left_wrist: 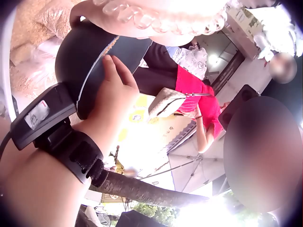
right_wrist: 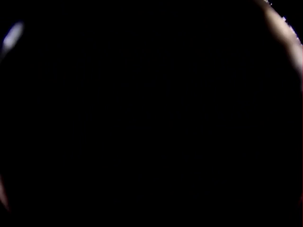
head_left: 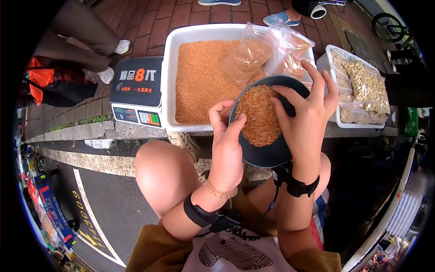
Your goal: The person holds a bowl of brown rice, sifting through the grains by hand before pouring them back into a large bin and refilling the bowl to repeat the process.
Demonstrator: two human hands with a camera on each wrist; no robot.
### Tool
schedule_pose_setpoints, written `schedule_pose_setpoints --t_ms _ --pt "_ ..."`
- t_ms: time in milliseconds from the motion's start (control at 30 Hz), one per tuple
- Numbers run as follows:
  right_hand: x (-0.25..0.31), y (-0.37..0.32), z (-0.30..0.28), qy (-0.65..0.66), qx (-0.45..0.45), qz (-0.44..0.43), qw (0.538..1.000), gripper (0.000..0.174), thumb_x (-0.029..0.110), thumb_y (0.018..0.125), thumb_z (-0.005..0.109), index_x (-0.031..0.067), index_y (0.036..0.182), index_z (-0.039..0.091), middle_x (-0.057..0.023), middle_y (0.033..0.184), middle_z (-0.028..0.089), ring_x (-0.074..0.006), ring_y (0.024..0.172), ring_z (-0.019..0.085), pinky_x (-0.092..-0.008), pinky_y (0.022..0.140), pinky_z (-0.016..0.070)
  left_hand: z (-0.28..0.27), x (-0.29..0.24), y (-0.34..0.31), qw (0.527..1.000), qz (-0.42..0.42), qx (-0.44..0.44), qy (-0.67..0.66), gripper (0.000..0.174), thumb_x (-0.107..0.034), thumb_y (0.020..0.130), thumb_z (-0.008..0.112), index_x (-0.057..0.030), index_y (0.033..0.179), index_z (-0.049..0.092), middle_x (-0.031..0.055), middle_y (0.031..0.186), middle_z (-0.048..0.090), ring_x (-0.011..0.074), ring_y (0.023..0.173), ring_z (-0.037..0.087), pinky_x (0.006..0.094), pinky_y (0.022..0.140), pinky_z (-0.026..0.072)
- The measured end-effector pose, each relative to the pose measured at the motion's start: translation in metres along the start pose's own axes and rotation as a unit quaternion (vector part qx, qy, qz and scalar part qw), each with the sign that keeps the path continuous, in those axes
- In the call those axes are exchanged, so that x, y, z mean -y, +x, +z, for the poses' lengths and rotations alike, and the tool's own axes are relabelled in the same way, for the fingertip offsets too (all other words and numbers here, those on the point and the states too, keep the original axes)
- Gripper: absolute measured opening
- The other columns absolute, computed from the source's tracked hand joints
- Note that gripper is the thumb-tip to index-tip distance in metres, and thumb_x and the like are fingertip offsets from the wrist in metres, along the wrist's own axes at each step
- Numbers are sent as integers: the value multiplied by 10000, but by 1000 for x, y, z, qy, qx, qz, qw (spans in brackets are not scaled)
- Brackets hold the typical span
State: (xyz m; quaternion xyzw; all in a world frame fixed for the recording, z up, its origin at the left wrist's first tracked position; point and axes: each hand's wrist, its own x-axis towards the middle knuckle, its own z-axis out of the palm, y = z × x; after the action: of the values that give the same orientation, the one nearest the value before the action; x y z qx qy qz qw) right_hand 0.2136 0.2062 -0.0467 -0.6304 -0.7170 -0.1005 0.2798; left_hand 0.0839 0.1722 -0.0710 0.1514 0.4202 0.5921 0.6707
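A dark bowl holding long reddish-brown grains is tipped toward me above my lap in the head view. My left hand grips its left rim, thumb over the edge against the grains. Inside the right part of the bowl, my right hand brings thumb and index fingertips close together at the grains. I cannot tell whether they pinch anything; the other fingers are raised. The left wrist view shows the bowl from outside, with my right hand at its rim. The right wrist view is almost wholly dark.
Beyond the bowl stands a white tray of similar grains with clear plastic bags. A scale is left of it; a white bin of bagged shelled nuts is to the right. People's legs and shoes are close by.
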Motion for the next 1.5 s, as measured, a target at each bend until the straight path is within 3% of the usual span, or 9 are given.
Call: schedule_pose_setpoints --t_ms 300,367,600,867,1300,1367,1500 --pt "-3 -2 17 -4 7 1 1000 195 96 626 766 158 799 702 -27 1255 510 -339 1178 393 -439 981 331 -4 7 2 999 22 10 40 303 -46 887 504 -82 1172 406 52 1091 412 128 1039 379 271 963 271" --pt "0 0 16 -1 8 0 1000 129 97 654 736 111 775 696 -66 1236 500 -349 1140 416 -451 963 334 -6 7 3 998 27 13 57 306 -44 881 508 -77 1168 405 52 1092 406 129 1049 367 273 970 261" --pt "1 1 13 10 -6 -13 1000 134 82 649 735 114 774 695 -61 1222 506 -343 1127 418 -444 952 338 -3 4 0 1000 13 22 7 310 -39 877 509 -66 1167 403 54 1097 405 130 1060 364 271 968 262" --pt "0 1 19 19 -9 -18 1000 124 90 648 734 112 764 695 -55 1197 514 -337 1111 420 -441 944 339 -1 1 -2 996 52 23 76 313 -27 883 499 -55 1176 391 72 1120 406 131 1061 382 270 963 292" --pt "2 1 18 8 -4 -17 1000 133 100 643 735 144 753 675 -50 1170 525 -322 1108 405 -423 935 308 -1 -1 -1 995 53 27 76 312 -32 885 499 -47 1177 389 72 1117 408 132 1066 383 271 962 296" --pt "4 2 15 34 -3 -3 999 129 92 638 725 140 743 669 -60 1164 524 -322 1101 405 -417 933 305 -5 1 1 997 30 17 66 288 -23 896 467 -96 1172 428 36 1164 458 131 1086 445 282 961 335" --pt "4 2 12 46 -7 -1 999 130 82 634 716 132 744 669 -65 1149 522 -313 1100 400 -409 944 293 -7 3 2 998 10 -10 56 289 -34 898 472 -110 1173 425 24 1133 474 136 1061 467 297 937 369"
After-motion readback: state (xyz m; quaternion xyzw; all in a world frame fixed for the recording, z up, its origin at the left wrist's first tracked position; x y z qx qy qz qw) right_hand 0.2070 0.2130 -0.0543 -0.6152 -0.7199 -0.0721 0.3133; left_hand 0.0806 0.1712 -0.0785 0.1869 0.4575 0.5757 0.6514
